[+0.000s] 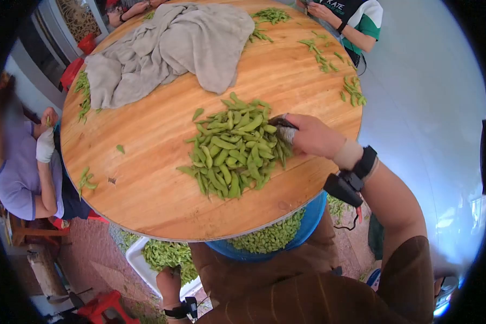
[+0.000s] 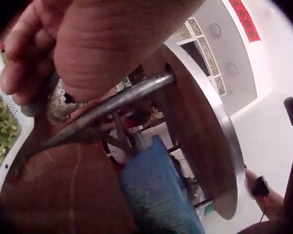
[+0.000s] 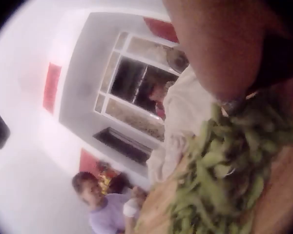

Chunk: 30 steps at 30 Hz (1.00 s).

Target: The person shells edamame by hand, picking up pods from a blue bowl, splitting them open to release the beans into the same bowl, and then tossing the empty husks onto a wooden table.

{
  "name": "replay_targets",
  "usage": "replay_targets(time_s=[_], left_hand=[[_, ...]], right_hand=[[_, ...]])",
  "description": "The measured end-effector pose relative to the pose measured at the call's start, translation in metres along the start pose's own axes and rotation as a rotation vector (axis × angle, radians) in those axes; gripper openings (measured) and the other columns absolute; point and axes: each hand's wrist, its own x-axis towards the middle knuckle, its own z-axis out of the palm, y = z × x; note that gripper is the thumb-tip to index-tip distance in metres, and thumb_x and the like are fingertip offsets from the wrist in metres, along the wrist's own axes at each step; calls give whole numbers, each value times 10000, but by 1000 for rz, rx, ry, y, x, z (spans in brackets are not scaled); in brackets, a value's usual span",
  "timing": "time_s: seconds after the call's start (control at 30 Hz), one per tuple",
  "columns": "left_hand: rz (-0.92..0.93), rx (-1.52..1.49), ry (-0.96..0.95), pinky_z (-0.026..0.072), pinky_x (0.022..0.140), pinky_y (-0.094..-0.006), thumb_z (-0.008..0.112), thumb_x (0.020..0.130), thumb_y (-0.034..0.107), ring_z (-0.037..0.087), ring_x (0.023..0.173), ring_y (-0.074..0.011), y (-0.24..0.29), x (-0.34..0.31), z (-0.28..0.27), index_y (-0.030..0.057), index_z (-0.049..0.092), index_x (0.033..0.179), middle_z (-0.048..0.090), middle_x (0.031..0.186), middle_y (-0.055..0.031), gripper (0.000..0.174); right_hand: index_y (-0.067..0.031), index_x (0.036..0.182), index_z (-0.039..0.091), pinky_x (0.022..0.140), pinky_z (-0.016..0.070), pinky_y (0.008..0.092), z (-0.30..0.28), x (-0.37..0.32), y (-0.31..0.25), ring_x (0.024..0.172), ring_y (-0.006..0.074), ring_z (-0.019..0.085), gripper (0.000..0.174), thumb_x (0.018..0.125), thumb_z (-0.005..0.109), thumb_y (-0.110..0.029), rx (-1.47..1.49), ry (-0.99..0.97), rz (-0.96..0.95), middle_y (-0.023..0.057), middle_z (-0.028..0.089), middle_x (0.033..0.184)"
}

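**Loose heap of pods lies close to the table's rim**

A person's right hand [image 1: 313, 135] reaches into the right flank of a heap of green soybean pods [image 1: 232, 148]. The heap lies on the near half of a round, varnished wooden table [image 1: 146, 178], close to its rim. The fingers, with pale wrapping [image 1: 287, 133] on them, bend into the pods beside a small dark object [image 1: 279, 122]. Whether they pinch a pod, and what the dark object is, cannot be told. The blurred right wrist view shows only pods under the hand.

The left hand [image 1: 170, 283] hangs below the tabletop, above a white plastic basket [image 1: 137, 259] holding more pods. Its fingers are curled in the left wrist view, but whether they close on anything cannot be told either. A blue plastic tub [image 1: 309, 227], also full of pods, sits under the table's edge at the person's knees.

The danger lies at that rim. The heap is loose and its nearest pods lie just beside the edge. A broad sweep of the right hand could send some past the tub and onto the floor. The tub looks full, so more pods could roll off its top. The left hand, low beneath the tabletop, has a grey metal table leg [image 2: 117, 102] just beside it and could knock against it.

A crumpled grey cloth [image 1: 173, 48] covers the far side of the table. Small scatters of pods [image 1: 321, 54] lie near the far rim, and other people [image 1: 16, 167] sit around the table.
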Motion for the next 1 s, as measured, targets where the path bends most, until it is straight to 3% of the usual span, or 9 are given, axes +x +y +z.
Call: replay_targets(time_s=[0.2, 0.33, 0.4, 0.53, 0.6, 0.77, 0.87, 0.93, 1.0], left_hand=[[22, -7, -69, 442, 567, -496, 622, 739, 211, 571, 624, -425, 16, 2, 7, 9, 588, 696, 577, 627, -228, 209], [15, 64, -79, 462, 575, -492, 631, 752, 250, 587, 637, -419, 24, 2, 6, 31, 610, 691, 596, 647, -220, 229], [14, 152, -77, 470, 580, -486, 639, 754, 266, 594, 645, -415, 23, -2, 6, 37, 618, 687, 602, 657, -219, 240], [-2, 222, -33, 483, 593, -473, 680, 741, 343, 610, 663, -397, 8, -6, 4, 49, 634, 683, 619, 677, -203, 303], [-81, 199, -2, 484, 587, -462, 707, 719, 412, 614, 657, -383, 3, -8, -1, 55, 634, 679, 629, 683, -185, 367], [-191, 297, -34, 483, 591, -461, 722, 710, 438, 616, 666, -379, 30, -17, -25, 47, 622, 684, 624, 667, -175, 404], [-131, 168, 70, 477, 581, -453, 711, 739, 347, 610, 650, -379, 47, -15, -36, 28, 607, 704, 613, 646, -173, 338], [121, -60, 21, 471, 584, -446, 680, 756, 240, 601, 653, -384, 67, -12, -47, 10, 594, 726, 606, 666, -187, 247], [163, -147, -23, 470, 593, -441, 667, 752, 205, 597, 668, -385, 94, -9, -57, 4, 590, 736, 606, 690, -196, 216]], right_hand=[[-29, 1086, 567, 648, 479, 351, 5, -47, 6, 692, 254, 618, 286, 898, 514, -237, -143, -72, -247, 169, 623, 820], [-15, 1067, 569, 637, 477, 372, -13, -59, 7, 699, 313, 618, 275, 891, 516, -219, -218, -83, -299, 201, 614, 801], [15, 994, 572, 653, 475, 410, -29, -57, 5, 703, 369, 601, 268, 861, 549, -216, 14, 84, 22, 234, 603, 795], [-19, 952, 598, 580, 471, 331, -50, -26, 63, 645, 205, 617, 232, 831, 601, -217, -296, 290, -118, 107, 607, 695], [3, 865, 593, 602, 466, 396, -46, -21, 68, 643, 321, 600, 210, 771, 620, -183, -529, 352, -211, 183, 601, 698], [1, 799, 591, 664, 467, 461, -35, -15, 60, 725, 398, 592, 232, 736, 659, -211, -604, 388, -259, 232, 601, 728], [0, 802, 590, 666, 467, 464, -36, -24, 58, 727, 403, 590, 234, 733, 662, -212, -580, 369, -256, 227, 603, 730], [-1, 808, 592, 665, 467, 463, -35, -30, 62, 727, 406, 588, 236, 735, 661, -214, -580, 367, -241, 224, 605, 735], [0, 817, 589, 660, 463, 462, -33, -31, 71, 728, 403, 588, 242, 737, 662, -216, -516, 433, -267, 223, 603, 731]])
